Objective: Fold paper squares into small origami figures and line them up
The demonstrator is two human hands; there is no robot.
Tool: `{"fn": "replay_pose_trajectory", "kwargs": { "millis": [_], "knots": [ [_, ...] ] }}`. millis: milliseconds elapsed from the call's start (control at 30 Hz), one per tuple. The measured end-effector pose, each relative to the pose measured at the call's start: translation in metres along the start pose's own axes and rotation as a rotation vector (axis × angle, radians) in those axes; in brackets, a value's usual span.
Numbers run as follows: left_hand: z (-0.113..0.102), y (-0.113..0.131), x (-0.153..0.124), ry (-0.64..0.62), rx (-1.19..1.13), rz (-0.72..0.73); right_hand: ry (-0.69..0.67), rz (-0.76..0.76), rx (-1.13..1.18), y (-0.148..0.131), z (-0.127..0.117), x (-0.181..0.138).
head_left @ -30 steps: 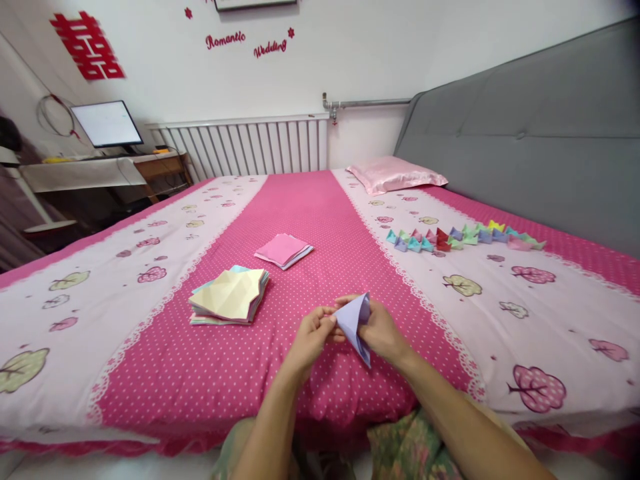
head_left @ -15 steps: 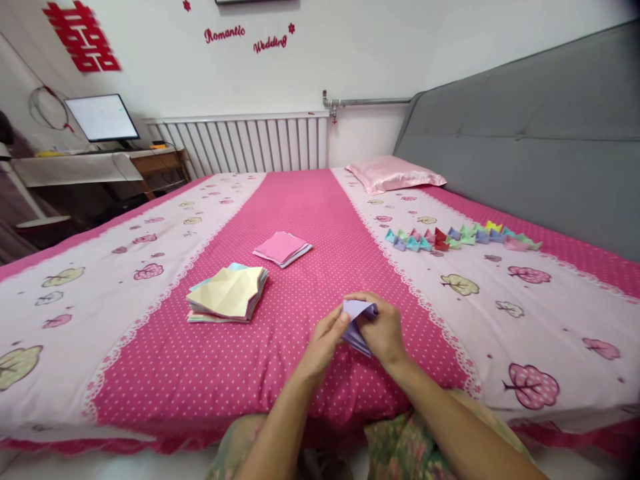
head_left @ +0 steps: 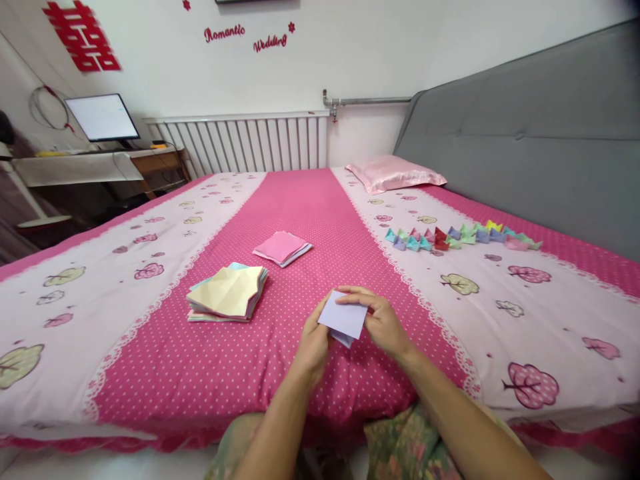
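Both my hands hold a folded lavender paper [head_left: 344, 320] just above the pink dotted bedspread [head_left: 280, 373]. My left hand [head_left: 314, 341] grips its left edge, thumb on top. My right hand [head_left: 383, 321] pinches its upper right side, fingers curled over the top edge. The paper faces up as a flat square with a folded layer showing below. A stack of creased coloured sheets [head_left: 227, 294], yellow on top, lies to the left of my hands. A smaller pink stack [head_left: 282, 248] lies farther up the bed.
A row of small folded paper pieces in several colours [head_left: 460, 237] lies on the bed's right side. A pink pillow [head_left: 393, 175] rests by the grey headboard [head_left: 525, 140]. A radiator [head_left: 245, 143], a desk and a monitor [head_left: 103, 118] stand beyond the bed.
The paper went from a pointed shape hanging down to a flat square turned face up. Both hands shifted slightly with it, staying closed on its edges.
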State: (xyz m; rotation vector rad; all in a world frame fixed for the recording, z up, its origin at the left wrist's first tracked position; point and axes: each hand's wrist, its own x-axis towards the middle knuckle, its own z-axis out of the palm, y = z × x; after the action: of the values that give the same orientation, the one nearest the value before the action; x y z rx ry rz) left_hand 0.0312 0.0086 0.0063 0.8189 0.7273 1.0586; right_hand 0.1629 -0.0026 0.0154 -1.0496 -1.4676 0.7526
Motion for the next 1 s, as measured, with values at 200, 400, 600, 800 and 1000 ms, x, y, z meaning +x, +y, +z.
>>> {"fn": "replay_pose_trajectory", "kwargs": {
  "millis": [200, 400, 600, 800, 1000],
  "knots": [
    [0.002, 0.016, -0.004, -0.024, -0.173, -0.068, -0.152, 0.003, 0.002, -0.006, -0.011, 0.002],
    [-0.001, 0.023, -0.008, -0.144, -0.35, -0.123, -0.21, -0.046, -0.02, -0.014, -0.013, -0.002],
    [0.002, 0.014, -0.005, -0.078, -0.168, -0.099, -0.069, -0.007, -0.105, -0.011, -0.003, -0.002],
    [0.0, 0.006, -0.004, -0.176, 0.075, -0.067, 0.12, 0.123, 0.056, -0.004, 0.0, -0.001],
    [-0.006, 0.001, -0.001, -0.216, 0.212, -0.041, 0.04, 0.201, 0.113, 0.0, -0.001, -0.002]
  ]
}}
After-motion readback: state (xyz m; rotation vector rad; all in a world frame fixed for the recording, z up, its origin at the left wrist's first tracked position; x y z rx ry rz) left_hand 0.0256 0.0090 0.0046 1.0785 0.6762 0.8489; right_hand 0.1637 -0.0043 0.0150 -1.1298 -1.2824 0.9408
